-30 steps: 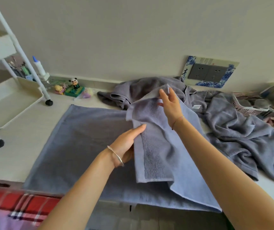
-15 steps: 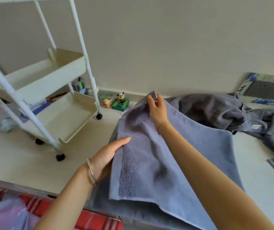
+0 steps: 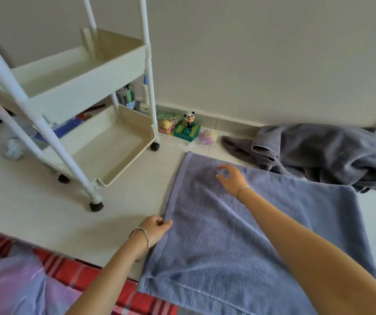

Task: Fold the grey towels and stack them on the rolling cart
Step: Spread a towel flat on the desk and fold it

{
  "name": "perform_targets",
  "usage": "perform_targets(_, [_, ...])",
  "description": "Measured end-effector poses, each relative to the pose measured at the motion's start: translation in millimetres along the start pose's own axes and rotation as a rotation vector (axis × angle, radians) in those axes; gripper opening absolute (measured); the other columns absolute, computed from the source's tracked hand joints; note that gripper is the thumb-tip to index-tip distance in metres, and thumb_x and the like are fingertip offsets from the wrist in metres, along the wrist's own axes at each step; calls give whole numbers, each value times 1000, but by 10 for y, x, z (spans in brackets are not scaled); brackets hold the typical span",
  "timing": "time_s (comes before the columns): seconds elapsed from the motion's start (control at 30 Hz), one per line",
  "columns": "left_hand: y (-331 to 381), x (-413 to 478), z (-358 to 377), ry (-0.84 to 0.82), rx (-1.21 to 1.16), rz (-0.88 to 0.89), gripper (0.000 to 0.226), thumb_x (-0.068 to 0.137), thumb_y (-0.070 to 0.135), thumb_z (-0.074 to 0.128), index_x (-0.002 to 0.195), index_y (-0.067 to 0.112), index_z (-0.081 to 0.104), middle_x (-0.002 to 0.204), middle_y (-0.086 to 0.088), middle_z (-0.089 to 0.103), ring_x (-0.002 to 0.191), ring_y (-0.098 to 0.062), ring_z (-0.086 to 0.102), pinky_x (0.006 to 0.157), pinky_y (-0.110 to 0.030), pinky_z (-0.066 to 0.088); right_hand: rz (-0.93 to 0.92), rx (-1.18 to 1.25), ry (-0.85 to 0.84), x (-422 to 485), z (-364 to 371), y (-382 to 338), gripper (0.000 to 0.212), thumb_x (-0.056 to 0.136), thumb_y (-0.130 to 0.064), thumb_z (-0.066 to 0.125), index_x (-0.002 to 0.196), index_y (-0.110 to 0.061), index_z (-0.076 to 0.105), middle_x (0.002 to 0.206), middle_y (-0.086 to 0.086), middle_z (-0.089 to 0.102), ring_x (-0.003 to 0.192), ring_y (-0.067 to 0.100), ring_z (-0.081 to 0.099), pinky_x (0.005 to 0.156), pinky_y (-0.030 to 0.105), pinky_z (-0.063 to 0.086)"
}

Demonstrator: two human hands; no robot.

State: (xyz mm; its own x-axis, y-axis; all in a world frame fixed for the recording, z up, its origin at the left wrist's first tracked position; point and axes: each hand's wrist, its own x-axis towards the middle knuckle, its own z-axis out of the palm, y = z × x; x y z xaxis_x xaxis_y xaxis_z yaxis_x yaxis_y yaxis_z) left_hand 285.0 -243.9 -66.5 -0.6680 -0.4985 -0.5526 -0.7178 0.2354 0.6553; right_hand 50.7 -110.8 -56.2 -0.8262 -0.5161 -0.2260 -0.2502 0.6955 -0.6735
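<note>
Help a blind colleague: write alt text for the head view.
A person's left hand pinches the left edge of a grey towel spread flat, right hand over its far end. A rolling cart stands left; crumpled grey towels lie behind.

Soft, even daylight leaves only faint shadows beneath the white plastic rolling cart (image 3: pixel 80 87), whose poles bow with wide-angle distortion, while motion blur smears the right hand (image 3: pixel 230 178) against the blue-grey terry towel (image 3: pixel 205 246).
</note>
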Motion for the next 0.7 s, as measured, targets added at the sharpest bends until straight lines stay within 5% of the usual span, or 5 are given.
perform_targets(0.1, [12,-35,-16,-114,0,-25,34,85,42,62,68,16,50,65,3,49,59,-11,45,56,-21,37,-40,-15,17,-62,50,-42,34,92,-25,56,125,-18,53,132,8,47,112,27,53,92,35,45])
perform_targets(0.2, [-81,-118,-32,-288,71,-61,39,74,54,69,82,17,61,80,5,63,77,-9,61,71,-23,48,-105,51,57,-275,172,-114,29,93,-22,56,122,-17,55,130,5,49,111,21,52,94,26,39])
perform_targets(0.4, [-175,-388,-33,-375,-116,-8,37,80,38,70,105,12,66,102,-2,71,96,-16,67,91,-34,53,-237,158,104,-925,389,-95,20,93,-14,54,113,-17,58,116,-9,49,101,11,50,84,4,36])
perform_targets(0.57, [-459,-433,4,-172,364,-27,43,79,42,69,103,7,62,94,-3,64,89,-22,63,80,-31,51,-285,93,118,-1310,578,83,20,92,-14,55,112,-17,59,116,-8,52,104,10,51,93,24,42])
perform_targets(0.7, [-488,-505,149,13,248,-17,56,84,51,59,114,4,59,105,-13,65,98,-31,61,82,-35,47,-293,52,142,-1505,684,216,21,90,-13,58,110,-16,60,116,-2,56,105,19,55,94,43,45])
